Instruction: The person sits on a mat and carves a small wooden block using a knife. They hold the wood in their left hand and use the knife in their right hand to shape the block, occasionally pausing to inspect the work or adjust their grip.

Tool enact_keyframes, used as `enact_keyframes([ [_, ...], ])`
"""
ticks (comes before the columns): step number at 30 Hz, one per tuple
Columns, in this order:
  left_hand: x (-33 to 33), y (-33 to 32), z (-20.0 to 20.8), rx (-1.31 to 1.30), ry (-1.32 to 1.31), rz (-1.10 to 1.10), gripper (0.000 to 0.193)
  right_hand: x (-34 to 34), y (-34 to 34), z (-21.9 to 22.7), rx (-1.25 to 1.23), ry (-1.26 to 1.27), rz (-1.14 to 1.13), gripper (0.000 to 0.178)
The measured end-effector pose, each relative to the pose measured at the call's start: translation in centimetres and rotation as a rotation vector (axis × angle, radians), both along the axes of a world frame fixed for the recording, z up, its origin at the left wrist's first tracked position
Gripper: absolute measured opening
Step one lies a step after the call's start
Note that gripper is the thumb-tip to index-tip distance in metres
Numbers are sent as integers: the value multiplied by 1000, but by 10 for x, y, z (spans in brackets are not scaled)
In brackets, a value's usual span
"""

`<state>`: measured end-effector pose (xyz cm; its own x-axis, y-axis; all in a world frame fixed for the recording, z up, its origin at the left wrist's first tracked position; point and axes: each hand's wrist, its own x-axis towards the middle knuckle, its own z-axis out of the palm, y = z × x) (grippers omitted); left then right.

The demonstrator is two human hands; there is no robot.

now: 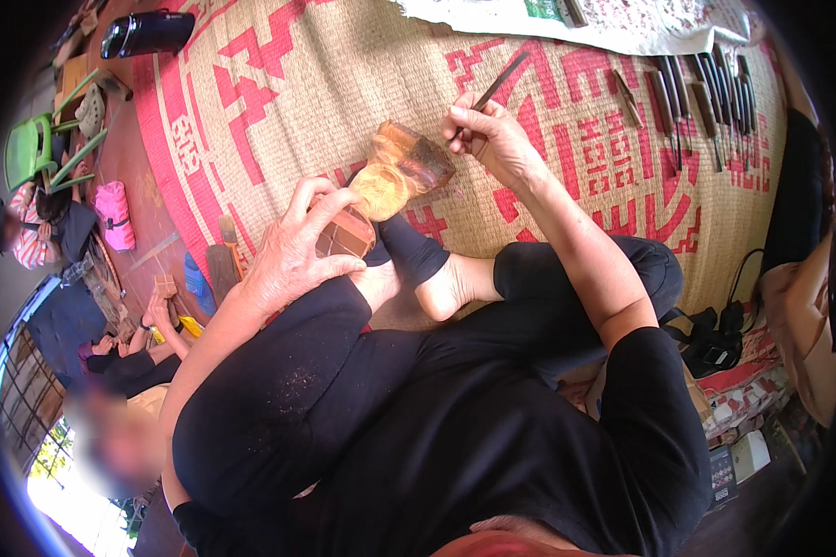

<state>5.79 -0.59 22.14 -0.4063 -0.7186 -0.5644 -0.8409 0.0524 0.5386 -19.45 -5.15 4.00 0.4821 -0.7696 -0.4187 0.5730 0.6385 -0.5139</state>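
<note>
My left hand [302, 237] is wrapped round a reddish-brown wooden block [347, 232], with the fingers over its top and the thumb along its near side. Against the block's far side lies a carved piece of yellow and brown wood [409, 167]; whether the two are joined I cannot tell. Between thumb and fingers, my right hand [494, 135] holds a slim dark rod-shaped tool [506, 79], slanting up to the right. Its lower end is close to the carved wood's right edge. Both wooden pieces are just beyond my crossed legs.
A red-patterned woven mat [325, 93] spreads ahead. Several wooden-handled carving tools [706, 93] lie in a row at far right, near a white sheet [604, 28]. A brush [228, 232] lies left. Other people sit at both sides. A black strapped item [715, 343] lies right.
</note>
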Motion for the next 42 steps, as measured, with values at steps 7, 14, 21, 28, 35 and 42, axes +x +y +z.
enact_keyframes([
  [7, 0, 0, 0, 6, 0, 6, 69, 5, -2, 5, -23, -19, -46, 8],
  [14, -1, -1, 0, -10, 4, -10, 69, 4, 0, 2, 50, -58, -7, 13],
  [21, 0, 0, -1, -16, 4, -9, 70, 2, 1, 0, 101, -211, 29, 21],
  [28, -1, -1, 0, -34, 5, -17, 69, 3, 1, -2, 54, -293, 57, 26],
  [35, 0, -1, -2, -70, 17, -33, 65, 3, 2, 2, 41, -313, 53, 30],
  [42, -2, -1, -2, -96, 21, -48, 65, 3, 1, 2, 6, -122, 10, 26],
])
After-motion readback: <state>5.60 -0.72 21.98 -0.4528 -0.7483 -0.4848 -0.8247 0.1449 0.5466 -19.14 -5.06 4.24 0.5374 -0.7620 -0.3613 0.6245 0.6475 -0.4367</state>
